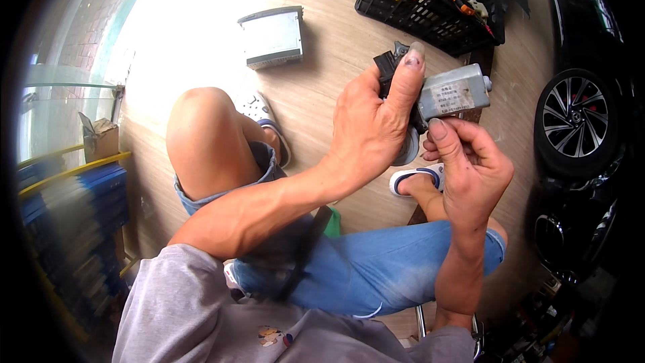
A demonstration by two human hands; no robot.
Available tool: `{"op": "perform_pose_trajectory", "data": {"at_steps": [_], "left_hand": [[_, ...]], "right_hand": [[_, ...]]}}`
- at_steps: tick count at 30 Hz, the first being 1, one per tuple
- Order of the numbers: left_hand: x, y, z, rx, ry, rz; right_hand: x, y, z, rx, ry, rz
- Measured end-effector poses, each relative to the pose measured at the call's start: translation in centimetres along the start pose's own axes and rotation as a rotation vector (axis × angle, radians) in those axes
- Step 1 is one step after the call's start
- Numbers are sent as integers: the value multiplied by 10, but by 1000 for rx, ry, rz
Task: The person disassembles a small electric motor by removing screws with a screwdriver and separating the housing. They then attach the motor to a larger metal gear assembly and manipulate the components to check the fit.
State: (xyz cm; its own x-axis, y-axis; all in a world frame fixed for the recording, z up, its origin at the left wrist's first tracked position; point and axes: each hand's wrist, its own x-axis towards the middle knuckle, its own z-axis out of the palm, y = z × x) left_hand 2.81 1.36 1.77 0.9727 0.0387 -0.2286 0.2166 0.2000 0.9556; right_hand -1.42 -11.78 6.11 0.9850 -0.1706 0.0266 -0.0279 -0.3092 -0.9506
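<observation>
In front of me, my left hand (369, 117) grips an electric motor (453, 92) by its black gear-housing end, with the thumb laid over the top. The motor has a silver metal casing with a printed label, and its end with a small pale boss points right. A black connector (385, 70) shows beside the left thumb. Just below the casing, my right hand (474, 168) is closed, thumb and forefinger pinched at the motor's lower edge. Whatever lies between those fingertips is hidden. Under the left hand a round grey part (408, 149) partly shows.
A silver metal box with a dark front edge (272, 37) rests on the wood-look floor. Beyond my hands stands a black plastic crate (410, 19) holding a yellow item and tools. A dark car with a spoked wheel (576, 117) is at right; blue boxes (101, 195) are stacked at left.
</observation>
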Motion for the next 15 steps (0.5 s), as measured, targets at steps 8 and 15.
{"op": "perform_pose_trajectory", "data": {"at_steps": [8,15], "left_hand": [[0,0,1,-35,-26,6],[1,0,-1,24,10,49]], "right_hand": [[0,6,-4,-43,-19,-53],[2,-2,-12,-16,-133,36]]}}
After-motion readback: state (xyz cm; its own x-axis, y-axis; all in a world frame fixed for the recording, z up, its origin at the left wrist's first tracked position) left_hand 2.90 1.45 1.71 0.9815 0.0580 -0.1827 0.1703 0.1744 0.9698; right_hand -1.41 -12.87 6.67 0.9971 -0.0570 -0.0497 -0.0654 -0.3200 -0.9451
